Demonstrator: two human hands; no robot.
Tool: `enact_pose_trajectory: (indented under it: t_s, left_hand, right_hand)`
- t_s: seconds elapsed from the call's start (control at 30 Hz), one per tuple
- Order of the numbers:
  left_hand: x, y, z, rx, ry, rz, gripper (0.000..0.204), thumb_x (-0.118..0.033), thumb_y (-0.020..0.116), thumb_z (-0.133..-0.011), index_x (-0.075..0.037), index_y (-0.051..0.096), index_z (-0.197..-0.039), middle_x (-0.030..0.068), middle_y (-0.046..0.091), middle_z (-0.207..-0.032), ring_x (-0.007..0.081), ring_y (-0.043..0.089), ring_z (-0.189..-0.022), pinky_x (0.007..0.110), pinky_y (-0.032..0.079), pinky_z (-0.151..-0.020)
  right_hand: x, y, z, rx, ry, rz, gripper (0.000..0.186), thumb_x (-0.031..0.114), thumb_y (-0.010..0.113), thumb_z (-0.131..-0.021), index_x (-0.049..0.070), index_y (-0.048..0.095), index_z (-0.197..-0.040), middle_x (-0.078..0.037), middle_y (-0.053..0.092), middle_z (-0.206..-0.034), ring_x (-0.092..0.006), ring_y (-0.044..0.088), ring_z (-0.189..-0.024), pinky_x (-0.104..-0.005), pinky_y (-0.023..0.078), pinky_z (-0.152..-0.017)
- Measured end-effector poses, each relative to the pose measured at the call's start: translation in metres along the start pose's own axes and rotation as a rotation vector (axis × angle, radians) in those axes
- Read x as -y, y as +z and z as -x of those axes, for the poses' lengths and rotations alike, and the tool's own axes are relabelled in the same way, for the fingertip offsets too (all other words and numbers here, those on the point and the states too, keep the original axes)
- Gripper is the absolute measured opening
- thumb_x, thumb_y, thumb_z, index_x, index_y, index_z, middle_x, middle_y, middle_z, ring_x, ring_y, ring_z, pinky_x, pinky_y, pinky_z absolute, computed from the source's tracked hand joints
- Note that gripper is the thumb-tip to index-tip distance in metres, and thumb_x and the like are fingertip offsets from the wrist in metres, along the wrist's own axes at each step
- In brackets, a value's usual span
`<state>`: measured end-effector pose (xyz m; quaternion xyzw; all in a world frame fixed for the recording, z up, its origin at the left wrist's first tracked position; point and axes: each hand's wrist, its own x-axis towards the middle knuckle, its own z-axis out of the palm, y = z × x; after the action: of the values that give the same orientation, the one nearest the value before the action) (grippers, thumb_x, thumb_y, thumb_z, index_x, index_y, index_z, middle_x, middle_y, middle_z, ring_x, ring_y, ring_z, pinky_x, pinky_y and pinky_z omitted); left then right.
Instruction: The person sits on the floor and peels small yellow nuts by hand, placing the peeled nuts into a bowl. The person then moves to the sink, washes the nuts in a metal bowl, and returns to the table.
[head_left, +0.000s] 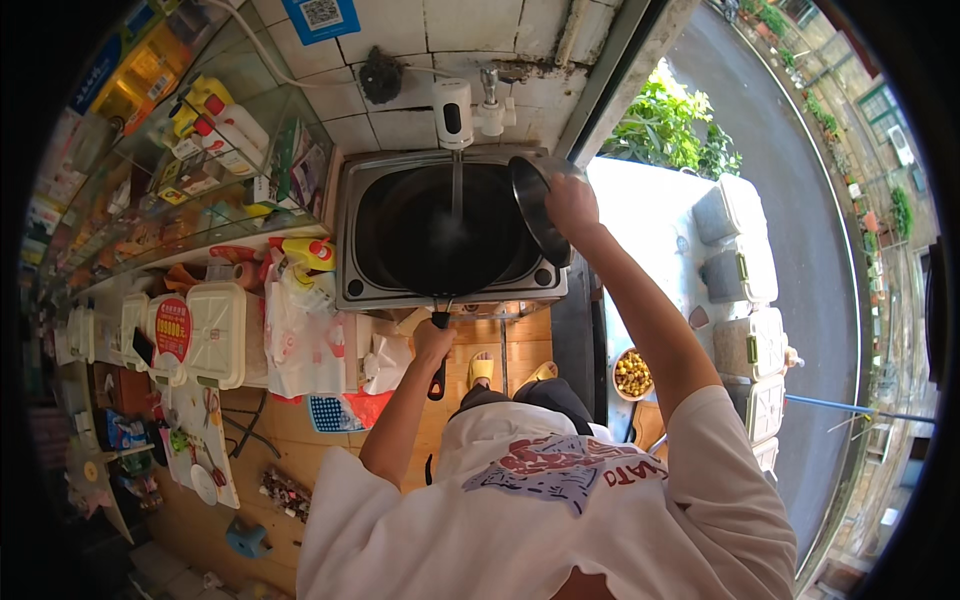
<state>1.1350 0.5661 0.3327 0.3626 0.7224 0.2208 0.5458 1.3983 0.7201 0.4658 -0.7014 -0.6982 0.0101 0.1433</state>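
Observation:
My left hand [433, 341] grips the black handle of a dark wok [420, 250], which sits in a steel sink [354, 292]. A stream of water runs into the wok from a white tap unit [452, 112] on the tiled wall, with a pale haze where it lands. My right hand [571, 207] is closed on a dark round metal lid [533, 235], held tilted at the sink's right side, beside the wok.
At right, a pale counter [642, 235] carries lidded containers [738, 265] and a bowl of small yellowish pieces [633, 374], beside a window edge and road. Glass shelves [215, 175] with bottles stand left, above plastic bags [298, 320] and white boxes [214, 332].

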Motion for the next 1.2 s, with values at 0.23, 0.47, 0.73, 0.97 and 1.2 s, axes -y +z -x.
enact_pose_trajectory:
  t_s: [0.23, 0.47, 0.73, 0.97, 1.2]
  left_hand:
    - [0.004, -0.004, 0.004, 0.019, -0.005, 0.027, 0.011, -0.004, 0.059, -0.067, 0.0, 0.05, -0.064, 0.0082, 0.051, -0.052, 0.0183, 0.05, -0.039, 0.031, 0.04, -0.037]
    - [0.0, -0.013, 0.026, 0.023, -0.017, 0.007, 0.011, -0.007, 0.059, -0.067, 0.001, 0.053, -0.07, 0.0084, 0.053, -0.054, 0.0174, 0.052, -0.04, 0.03, 0.043, -0.037]
    - [0.0, -0.013, 0.028, -0.005, -0.023, 0.023, 0.01, -0.003, 0.06, -0.067, -0.001, 0.05, -0.065, 0.0065, 0.049, -0.052, 0.0159, 0.048, -0.038, 0.029, 0.039, -0.036]
    - [0.001, -0.013, 0.026, 0.013, -0.019, 0.067, 0.013, -0.007, 0.06, -0.066, 0.002, 0.05, -0.066, 0.0087, 0.051, -0.051, 0.0175, 0.051, -0.039, 0.03, 0.042, -0.035]
    - [-0.009, -0.016, 0.032, 0.005, -0.017, 0.044, 0.013, -0.004, 0.06, -0.067, -0.001, 0.048, -0.062, 0.0058, 0.048, -0.051, 0.0147, 0.046, -0.038, 0.028, 0.038, -0.035]
  right_hand:
    - [-0.006, -0.005, 0.0, -0.001, 0.023, -0.055, 0.015, 0.014, 0.051, -0.076, 0.0, 0.057, -0.078, -0.022, 0.061, -0.078, -0.0379, 0.061, -0.076, -0.0439, 0.049, -0.069]
    - [-0.037, 0.016, 0.0, -0.138, 0.158, -0.24, 0.023, 0.023, 0.062, -0.067, 0.0, 0.057, -0.066, -0.019, 0.058, -0.065, -0.0357, 0.058, -0.066, -0.0419, 0.046, -0.063]
    - [-0.029, 0.019, -0.015, -0.069, 0.143, -0.25, 0.034, 0.034, 0.065, -0.068, 0.0, 0.06, -0.065, -0.019, 0.06, -0.065, -0.036, 0.059, -0.065, -0.0428, 0.046, -0.063]
    - [-0.04, 0.037, -0.015, 0.041, 0.159, -0.339, 0.03, 0.027, 0.061, -0.077, -0.001, 0.06, -0.07, -0.011, 0.058, -0.053, -0.0202, 0.06, -0.047, -0.0308, 0.048, -0.053]
    - [-0.036, 0.054, -0.009, 0.113, 0.209, -0.486, 0.031, 0.029, 0.063, -0.074, -0.002, 0.059, -0.068, -0.014, 0.059, -0.056, -0.026, 0.061, -0.054, -0.0333, 0.048, -0.057]
